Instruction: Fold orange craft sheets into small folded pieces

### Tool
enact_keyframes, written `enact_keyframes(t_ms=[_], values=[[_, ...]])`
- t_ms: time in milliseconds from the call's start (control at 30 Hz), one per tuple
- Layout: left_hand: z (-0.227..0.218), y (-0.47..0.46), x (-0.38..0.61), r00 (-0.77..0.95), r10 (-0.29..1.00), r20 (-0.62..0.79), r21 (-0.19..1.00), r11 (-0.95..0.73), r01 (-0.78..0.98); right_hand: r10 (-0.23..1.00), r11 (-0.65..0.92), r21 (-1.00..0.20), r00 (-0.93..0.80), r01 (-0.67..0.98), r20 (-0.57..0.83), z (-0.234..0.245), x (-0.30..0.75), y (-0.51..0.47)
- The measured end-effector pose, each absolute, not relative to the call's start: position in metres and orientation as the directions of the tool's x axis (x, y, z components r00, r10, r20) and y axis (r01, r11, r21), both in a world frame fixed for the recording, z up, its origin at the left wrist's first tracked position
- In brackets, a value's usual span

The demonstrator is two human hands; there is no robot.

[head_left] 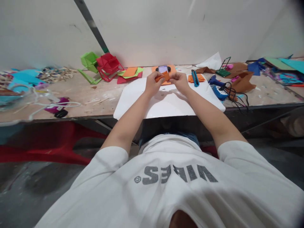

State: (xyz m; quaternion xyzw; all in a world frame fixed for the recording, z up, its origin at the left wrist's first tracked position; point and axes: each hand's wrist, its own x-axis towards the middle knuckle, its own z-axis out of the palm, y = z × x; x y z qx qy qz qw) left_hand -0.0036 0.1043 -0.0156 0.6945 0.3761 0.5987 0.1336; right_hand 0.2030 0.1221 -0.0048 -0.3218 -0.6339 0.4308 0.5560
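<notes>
Over the far part of a white board (175, 106), both of my hands hold a small piece of orange paper (166, 76), which looks folded. The fingers of my left hand (153, 83) are closed on its left side. On the right side, my right hand (180, 81) pinches the paper's edge. Just behind the hands lies a phone-like device (163, 68) with a lit screen, resting on an orange sheet (174, 67). To the right of my right hand, a blue box cutter (195, 78) lies across a stack of orange pieces (201, 78).
Green (89, 61) and red folded shapes (108, 63) stand back left, beside coloured sheets (129, 72). A blue glue gun (216, 81) with a tangled black cord lies right. A purple device (58, 106) sits near the left table edge. A red chair (54, 142) stands below.
</notes>
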Motion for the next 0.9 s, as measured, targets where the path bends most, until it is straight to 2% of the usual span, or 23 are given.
enact_keyframes(t_ms=[333, 733, 900], values=[[-0.017, 0.106, -0.003, -0.007, 0.662, 0.749, 0.612, -0.688, 0.391, 0.874, 0.466, -0.885, -0.166, 0.014, 0.458, -0.012, 0.205, 0.132], [-0.019, 0.112, -0.009, 0.014, 0.691, 0.723, 0.641, -0.678, 0.360, 0.794, 0.577, -0.816, -0.217, -0.025, 0.568, -0.021, 0.209, 0.140], [-0.021, 0.113, -0.009, 0.037, 0.687, 0.726, 0.651, -0.704, 0.285, 0.823, 0.542, -0.840, -0.196, -0.011, 0.533, -0.018, 0.209, 0.137]])
